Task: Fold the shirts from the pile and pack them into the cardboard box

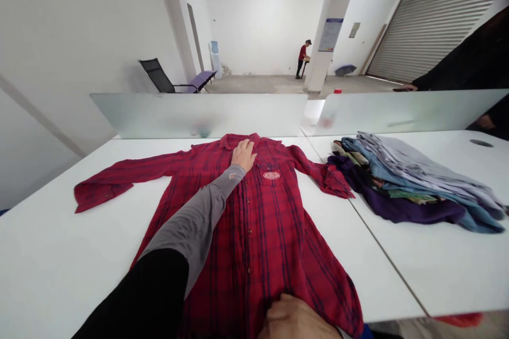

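Red plaid button-up shirt (274,217) lies spread, front side up, on the white table (43,243), with both hands of the person on it.

From where I stand, I see the left hand (244,155) resting just below the collar (226,141), beside the chest pocket with its pale round emblem (271,175); its fingers are slightly bent, but I cannot tell whether they pinch the cloth. The right hand (294,320) is at the lower part of the shirt, knuckles upward, its fingers curled under and hidden, so I cannot tell if they grasp the fabric. The shirt's sleeves (135,169) extend to both sides, and near one cuff is a stack of garments (421,175), grey, blue and purple. Frosted partitions (199,115) stand behind.
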`<state>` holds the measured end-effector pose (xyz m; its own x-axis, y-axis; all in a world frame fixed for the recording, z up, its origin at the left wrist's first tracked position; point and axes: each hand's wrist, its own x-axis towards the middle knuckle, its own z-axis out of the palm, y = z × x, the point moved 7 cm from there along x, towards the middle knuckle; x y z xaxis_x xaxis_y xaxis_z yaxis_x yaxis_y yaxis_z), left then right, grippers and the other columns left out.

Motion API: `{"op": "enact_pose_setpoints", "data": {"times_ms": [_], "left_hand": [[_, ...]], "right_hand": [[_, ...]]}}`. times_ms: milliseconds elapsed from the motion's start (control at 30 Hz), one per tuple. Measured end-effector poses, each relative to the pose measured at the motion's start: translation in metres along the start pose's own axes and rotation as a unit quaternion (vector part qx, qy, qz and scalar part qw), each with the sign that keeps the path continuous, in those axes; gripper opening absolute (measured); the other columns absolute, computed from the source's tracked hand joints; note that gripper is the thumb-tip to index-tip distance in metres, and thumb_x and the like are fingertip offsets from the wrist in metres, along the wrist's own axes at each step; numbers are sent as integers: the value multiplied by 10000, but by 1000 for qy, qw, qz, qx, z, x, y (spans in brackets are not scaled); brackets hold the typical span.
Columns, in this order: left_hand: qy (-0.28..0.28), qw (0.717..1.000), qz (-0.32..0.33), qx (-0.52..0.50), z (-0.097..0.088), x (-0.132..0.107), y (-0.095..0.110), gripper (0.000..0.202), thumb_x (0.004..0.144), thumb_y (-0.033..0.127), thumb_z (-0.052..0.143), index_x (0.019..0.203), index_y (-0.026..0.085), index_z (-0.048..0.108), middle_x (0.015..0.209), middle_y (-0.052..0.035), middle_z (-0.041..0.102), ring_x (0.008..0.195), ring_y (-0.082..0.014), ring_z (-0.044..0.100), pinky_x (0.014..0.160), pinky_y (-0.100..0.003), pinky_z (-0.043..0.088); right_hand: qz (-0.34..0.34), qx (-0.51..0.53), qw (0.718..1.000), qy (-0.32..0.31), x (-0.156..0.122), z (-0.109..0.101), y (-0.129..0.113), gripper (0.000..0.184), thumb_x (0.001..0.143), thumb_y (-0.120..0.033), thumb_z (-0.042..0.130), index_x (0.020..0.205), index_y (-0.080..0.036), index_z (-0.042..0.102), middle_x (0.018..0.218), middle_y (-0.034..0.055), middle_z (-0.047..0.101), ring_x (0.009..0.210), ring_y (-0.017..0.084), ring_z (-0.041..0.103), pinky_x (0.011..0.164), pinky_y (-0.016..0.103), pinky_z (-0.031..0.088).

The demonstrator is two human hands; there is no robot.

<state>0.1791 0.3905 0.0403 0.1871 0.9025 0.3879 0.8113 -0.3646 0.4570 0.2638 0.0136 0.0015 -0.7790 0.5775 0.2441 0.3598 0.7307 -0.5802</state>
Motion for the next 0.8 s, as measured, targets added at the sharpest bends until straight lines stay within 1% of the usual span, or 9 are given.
{"op": "enact_pose_setpoints", "data": {"times_ms": [100,167,267,333,367,467,600,700,800], "left_hand": [[-109,989,64,71,24,-23,7,561,902,494,513,1420,289,451,1572,-60,290,1450,-371,166,1157,-574,152],[-163,980,57,100,37,-36,2,603,908,577,442,1449,311,414,1569,-51,302,1438,-398,187,1136,-627,141],[-152,978,34,138,37,-45,-2,664,924,617,348,1494,277,336,1585,-70,259,1435,-391,200,1126,-639,154],[-127,978,49,161,31,-48,5,665,938,597,324,1504,248,313,1593,-83,232,1445,-373,182,1130,-633,154],[-121,977,65,165,28,-49,11,655,946,581,316,1506,241,307,1594,-82,227,1449,-362,173,1134,-626,157],[-138,974,103,150,27,-56,28,623,963,551,287,1512,257,283,1600,-56,215,1459,-334,156,1141,-598,185],[-160,976,77,129,34,-61,31,605,961,546,306,1502,275,311,1595,-52,234,1451,-351,166,1133,-602,195],[-161,980,37,113,37,-60,25,589,954,540,337,1479,274,362,1578,-71,275,1422,-371,231,1122,-590,223],[-144,983,33,104,35,-55,25,556,957,520,341,1462,291,389,1571,-76,291,1410,-361,260,1107,-570,262]], "right_hand": [[-16,48,999,0,2,-26,-23,488,995,-531,300,1012,-209,666,799,30,695,746,129,611,732,271,433],[0,66,997,25,-10,-46,-28,370,985,-465,406,1075,-196,644,863,39,698,798,133,628,753,268,462],[104,-9,980,168,-58,-90,-15,230,964,-266,488,1139,-195,620,982,73,689,901,157,638,796,285,504],[189,-128,943,242,-101,-112,-5,256,934,-217,522,1171,-204,617,1040,100,675,958,194,631,826,332,524],[220,-184,925,248,-120,-117,-1,286,920,-219,541,1197,-207,612,1080,112,665,989,214,624,840,358,529],[259,-285,902,194,-151,-107,12,414,903,-228,551,1317,-220,558,1273,136,594,1128,257,570,905,427,516],[225,-311,911,151,-144,-80,17,370,915,-210,524,1274,-250,607,1365,126,551,1191,267,537,887,438,515],[180,-285,923,187,-133,-73,14,296,936,-200,487,1178,-239,654,1242,113,638,1130,239,584,850,389,535],[175,-278,908,258,-132,-81,19,323,936,-148,440,1189,-209,632,1181,117,657,1071,208,616,851,349,548]]}}
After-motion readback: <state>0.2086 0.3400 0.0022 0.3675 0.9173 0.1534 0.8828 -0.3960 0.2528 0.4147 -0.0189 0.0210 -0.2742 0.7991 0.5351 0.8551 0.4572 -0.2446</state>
